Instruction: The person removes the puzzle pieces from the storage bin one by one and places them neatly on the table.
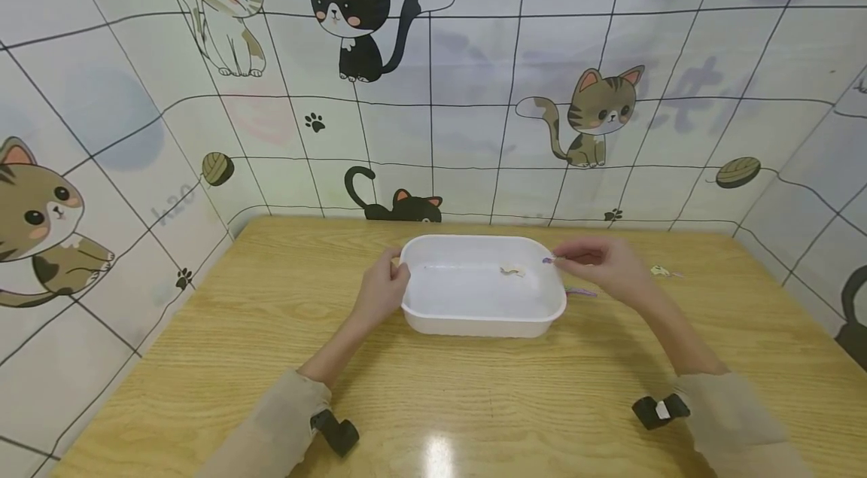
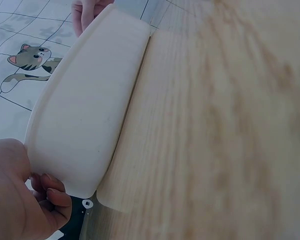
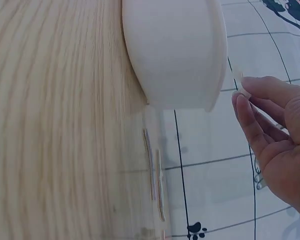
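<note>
My left hand [image 1: 381,286] grips the left end of a white plastic basin [image 1: 484,327], thumb over the rim and fingers curled beneath it in the left wrist view. Between thumb and fingertips, my right hand [image 1: 605,267] pinches a small, thin purple-and-blue piece [image 1: 549,260] above the basin's right rim; in the right wrist view its end looks pale, and its exact kind I cannot tell. Inside the basin lies a thin, wavy yellowish piece [image 1: 512,272].
A pink-and-purple strip [image 1: 581,292] lies on the wooden table [image 1: 433,388] beside the basin's right end. Farther right is a small yellowish piece [image 1: 660,271] with a thin tail. A cat-printed wall covering [image 1: 467,124] rises behind the table.
</note>
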The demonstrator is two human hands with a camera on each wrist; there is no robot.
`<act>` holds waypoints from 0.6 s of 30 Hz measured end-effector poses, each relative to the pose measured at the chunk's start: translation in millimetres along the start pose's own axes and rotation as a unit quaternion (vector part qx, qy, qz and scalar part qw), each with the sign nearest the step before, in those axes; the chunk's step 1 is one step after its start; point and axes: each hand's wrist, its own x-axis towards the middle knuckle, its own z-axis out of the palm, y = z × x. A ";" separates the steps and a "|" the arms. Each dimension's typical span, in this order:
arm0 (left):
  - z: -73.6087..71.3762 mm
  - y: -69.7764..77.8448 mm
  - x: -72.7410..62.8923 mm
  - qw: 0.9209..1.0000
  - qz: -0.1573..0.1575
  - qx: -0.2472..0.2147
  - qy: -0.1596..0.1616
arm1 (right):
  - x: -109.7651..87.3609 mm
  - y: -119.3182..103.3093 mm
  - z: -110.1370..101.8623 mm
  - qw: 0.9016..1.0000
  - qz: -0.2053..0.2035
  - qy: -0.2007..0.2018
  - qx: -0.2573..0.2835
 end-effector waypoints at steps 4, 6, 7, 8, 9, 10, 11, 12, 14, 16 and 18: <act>-0.2 0.4 0.3 1.000 -0.002 0.000 -0.002 | -6.8 7.5 -10.5 0.999 0.003 0.015 -0.029; -0.1 0.6 0.4 1.000 -0.003 -0.001 -0.003 | -10.1 11.7 -15.8 0.999 0.007 0.023 -0.038; 0.0 0.6 0.3 1.000 -0.003 -0.001 -0.004 | -11.9 13.6 -18.5 0.999 0.009 0.026 -0.044; 0.0 0.7 0.3 1.000 -0.004 -0.002 -0.004 | -13.7 15.4 -21.1 0.998 0.011 0.028 -0.047; 0.0 0.7 0.2 1.000 -0.004 -0.003 -0.004 | -15.6 17.0 -23.7 0.998 0.013 0.030 -0.051; 0.0 0.8 0.2 1.000 -0.005 -0.004 -0.003 | -17.5 18.7 -26.1 0.998 0.017 0.032 -0.059; 0.1 0.8 0.1 1.000 -0.006 -0.004 -0.003 | -19.3 20.3 -28.5 0.997 0.021 0.035 -0.068; 0.1 0.7 0.1 1.000 -0.007 -0.005 -0.002 | -21.3 22.0 -30.8 0.996 0.025 0.036 -0.075; 0.2 0.7 0.2 1.000 -0.007 -0.005 -0.001 | -25.3 25.4 -35.0 0.995 0.030 0.038 -0.089; 0.3 0.7 0.4 1.000 -0.007 -0.005 -0.001 | -28.9 29.7 -38.7 0.994 0.035 0.040 -0.100; 0.3 0.8 0.8 1.000 -0.006 -0.006 -0.002 | -32.0 34.6 -42.0 0.992 0.038 0.041 -0.111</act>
